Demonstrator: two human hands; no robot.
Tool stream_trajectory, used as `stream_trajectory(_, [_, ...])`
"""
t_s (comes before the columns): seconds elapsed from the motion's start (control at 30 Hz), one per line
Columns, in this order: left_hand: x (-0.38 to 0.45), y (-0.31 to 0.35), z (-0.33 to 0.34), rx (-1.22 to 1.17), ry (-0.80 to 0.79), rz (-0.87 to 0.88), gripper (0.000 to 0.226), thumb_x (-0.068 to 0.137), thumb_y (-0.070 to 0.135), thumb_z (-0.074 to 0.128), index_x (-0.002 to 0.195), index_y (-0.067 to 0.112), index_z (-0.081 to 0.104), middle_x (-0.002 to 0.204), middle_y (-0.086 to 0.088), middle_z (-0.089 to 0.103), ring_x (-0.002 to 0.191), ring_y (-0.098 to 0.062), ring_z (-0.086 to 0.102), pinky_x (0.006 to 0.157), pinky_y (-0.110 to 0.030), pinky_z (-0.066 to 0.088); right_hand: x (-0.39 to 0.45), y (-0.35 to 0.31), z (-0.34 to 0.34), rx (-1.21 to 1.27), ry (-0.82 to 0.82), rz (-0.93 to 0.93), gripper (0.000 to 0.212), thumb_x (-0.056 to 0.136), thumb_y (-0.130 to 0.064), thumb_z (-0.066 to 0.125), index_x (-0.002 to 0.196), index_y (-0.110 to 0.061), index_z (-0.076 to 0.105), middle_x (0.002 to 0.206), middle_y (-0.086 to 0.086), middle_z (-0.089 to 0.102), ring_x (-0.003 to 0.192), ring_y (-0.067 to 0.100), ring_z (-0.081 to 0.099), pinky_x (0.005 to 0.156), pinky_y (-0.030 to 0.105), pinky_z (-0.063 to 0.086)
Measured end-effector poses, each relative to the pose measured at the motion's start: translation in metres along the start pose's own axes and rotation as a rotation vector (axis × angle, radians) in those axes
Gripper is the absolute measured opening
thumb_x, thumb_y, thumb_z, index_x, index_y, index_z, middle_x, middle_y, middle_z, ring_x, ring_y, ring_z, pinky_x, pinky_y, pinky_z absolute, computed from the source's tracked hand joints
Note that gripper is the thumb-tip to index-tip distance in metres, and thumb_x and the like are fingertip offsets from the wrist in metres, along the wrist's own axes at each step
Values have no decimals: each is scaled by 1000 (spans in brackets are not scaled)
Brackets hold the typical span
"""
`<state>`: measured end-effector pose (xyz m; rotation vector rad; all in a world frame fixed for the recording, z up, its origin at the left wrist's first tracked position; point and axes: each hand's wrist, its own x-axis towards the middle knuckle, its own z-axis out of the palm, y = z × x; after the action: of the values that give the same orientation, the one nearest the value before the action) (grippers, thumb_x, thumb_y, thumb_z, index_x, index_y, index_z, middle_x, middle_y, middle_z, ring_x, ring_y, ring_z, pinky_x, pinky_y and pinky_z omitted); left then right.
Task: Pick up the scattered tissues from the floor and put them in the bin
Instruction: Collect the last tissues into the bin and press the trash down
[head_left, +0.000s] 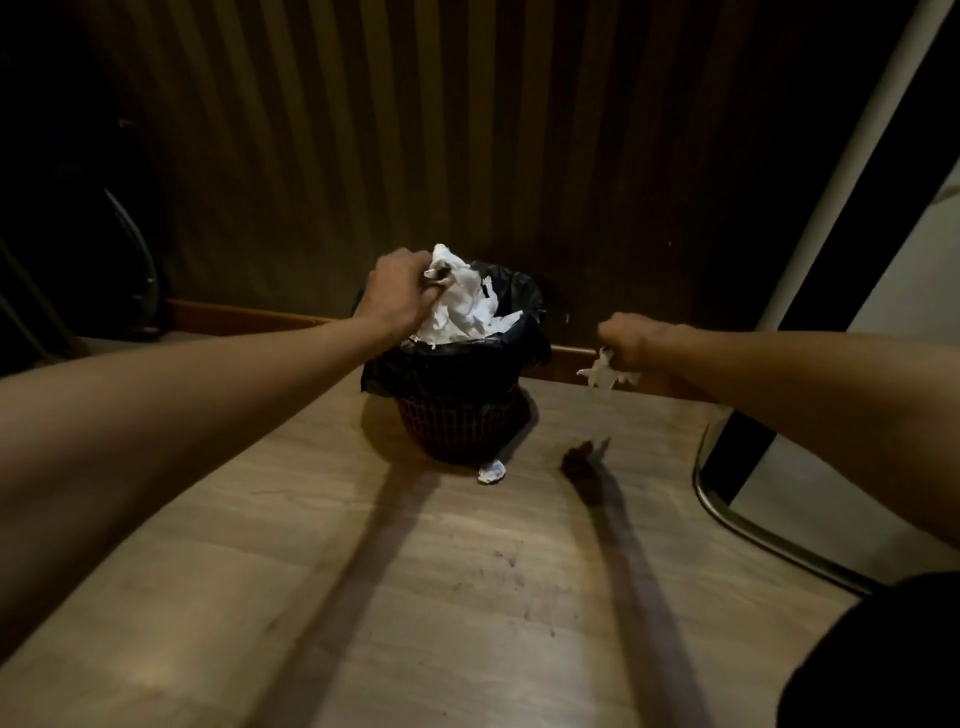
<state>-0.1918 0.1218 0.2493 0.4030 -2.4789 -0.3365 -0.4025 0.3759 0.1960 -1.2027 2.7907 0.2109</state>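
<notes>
A small red mesh bin lined with a black bag stands on the wooden floor against the striped wall. White tissues are heaped high in its mouth. My left hand is over the bin's left rim, fingers closed on the top of that white heap. My right hand hovers to the right of the bin, closed on a crumpled tissue that dangles below it. One crumpled tissue lies on the floor just in front of the bin's base.
A striped wall with a wooden skirting board runs behind the bin. A white panel with a curved metal frame stands at the right. Dark objects fill the left corner. Open wooden floor lies in front.
</notes>
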Motion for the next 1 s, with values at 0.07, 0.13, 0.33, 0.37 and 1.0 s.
stream_trajectory(0.07, [7,-9,2,-62,34,-111,19,92,30,63,93,11,65,94,-10,63,87,-27,60,76,-39,49,1,-5,-5,48,57,11,17,90,-13,65,105,-16,59,97,3,59,89,18,62,79,32,55])
stream_trajectory(0.13, [16,-14,5,-128,55,-195,21,92,32,63,99,13,69,97,-9,68,90,-27,64,81,-39,52,3,-10,-11,147,168,27,16,89,-13,67,104,-15,62,98,4,62,91,20,63,76,32,56])
stream_trajectory(0.33, [36,-17,35,-67,0,-351,38,96,40,55,112,7,63,126,-20,54,114,-36,55,94,-43,47,7,-33,-38,560,456,120,19,89,-12,67,107,-11,69,94,5,69,81,20,69,57,24,51])
stream_trajectory(0.37, [37,-19,41,-66,-29,-350,37,96,38,55,117,8,61,131,-20,50,119,-36,51,96,-42,45,8,-39,-43,639,484,144,24,89,-12,68,113,-11,67,99,5,69,80,18,69,57,24,54])
stream_trajectory(1.0, [0,-71,5,-55,-14,-177,34,91,25,61,124,19,59,118,-7,66,105,-25,64,93,-44,54,53,-141,-69,889,550,69,50,87,0,63,134,-18,60,140,5,58,131,23,52,112,33,38])
